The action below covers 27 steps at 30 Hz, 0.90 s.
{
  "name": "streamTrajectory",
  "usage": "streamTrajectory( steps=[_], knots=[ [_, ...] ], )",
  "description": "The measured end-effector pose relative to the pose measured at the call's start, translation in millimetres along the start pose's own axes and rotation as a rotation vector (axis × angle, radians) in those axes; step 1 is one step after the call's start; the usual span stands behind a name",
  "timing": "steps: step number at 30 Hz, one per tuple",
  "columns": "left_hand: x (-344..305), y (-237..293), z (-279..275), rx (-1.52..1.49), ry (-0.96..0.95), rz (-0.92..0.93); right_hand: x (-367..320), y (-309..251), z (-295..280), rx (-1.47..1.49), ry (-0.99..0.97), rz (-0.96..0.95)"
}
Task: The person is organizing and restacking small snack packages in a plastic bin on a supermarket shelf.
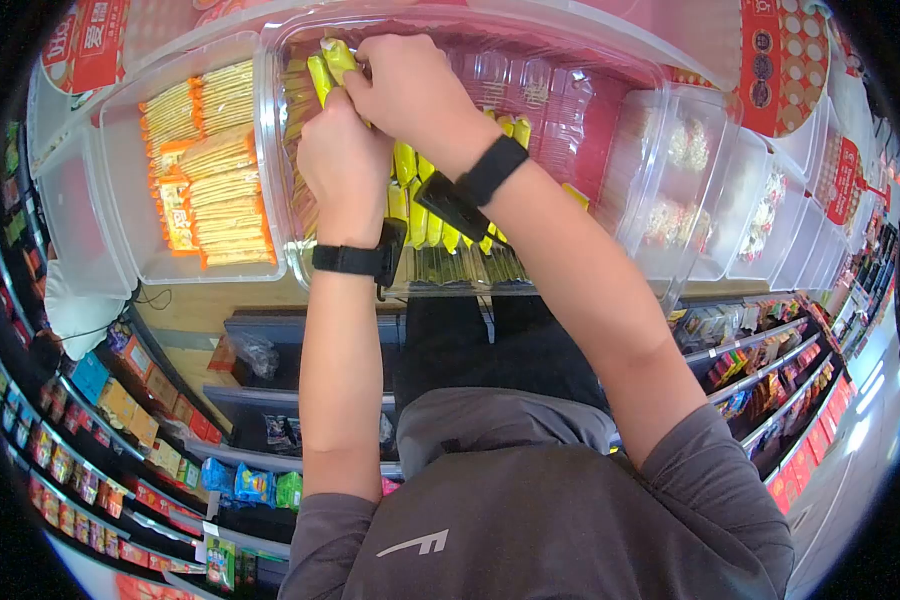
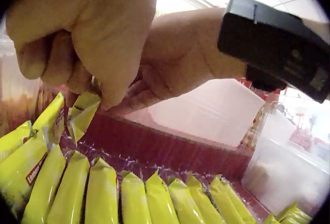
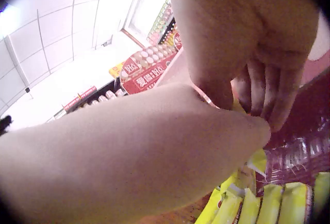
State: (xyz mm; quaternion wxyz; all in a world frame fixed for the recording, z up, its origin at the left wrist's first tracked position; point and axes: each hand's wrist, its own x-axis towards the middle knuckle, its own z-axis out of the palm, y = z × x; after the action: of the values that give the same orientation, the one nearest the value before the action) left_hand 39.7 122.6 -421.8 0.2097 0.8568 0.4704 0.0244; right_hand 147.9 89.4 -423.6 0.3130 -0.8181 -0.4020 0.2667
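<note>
Both hands meet over the far left part of a clear plastic bin (image 1: 635,90). My left hand (image 1: 345,150) pinches a yellow snack packet (image 2: 82,113) between thumb and fingers, seen from close by in the left wrist view. My right hand (image 1: 410,90) lies against the left one, its fingers curled at the top of a yellow packet (image 1: 338,58); in the right wrist view its fingertips (image 3: 276,113) are partly behind the left hand. Below the hands, a row of upright yellow packets (image 2: 103,193) stands in the bin. The forearms hide part of that row.
To the left stands a bin of orange-edged cracker packs (image 1: 220,190). More clear bins (image 1: 685,150) with white-wrapped goods line the right. Red signs (image 1: 770,60) rise behind the bins. Stocked shelves (image 1: 760,370) sit below the counter on both sides.
</note>
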Motion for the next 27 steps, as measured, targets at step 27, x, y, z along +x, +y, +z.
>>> streamTrajectory(
  steps=[27],
  knots=[
    [-85,114,67,-0.207,-0.559,0.334,-149,127,-75,0.162,0.188,0.509]
  ],
)
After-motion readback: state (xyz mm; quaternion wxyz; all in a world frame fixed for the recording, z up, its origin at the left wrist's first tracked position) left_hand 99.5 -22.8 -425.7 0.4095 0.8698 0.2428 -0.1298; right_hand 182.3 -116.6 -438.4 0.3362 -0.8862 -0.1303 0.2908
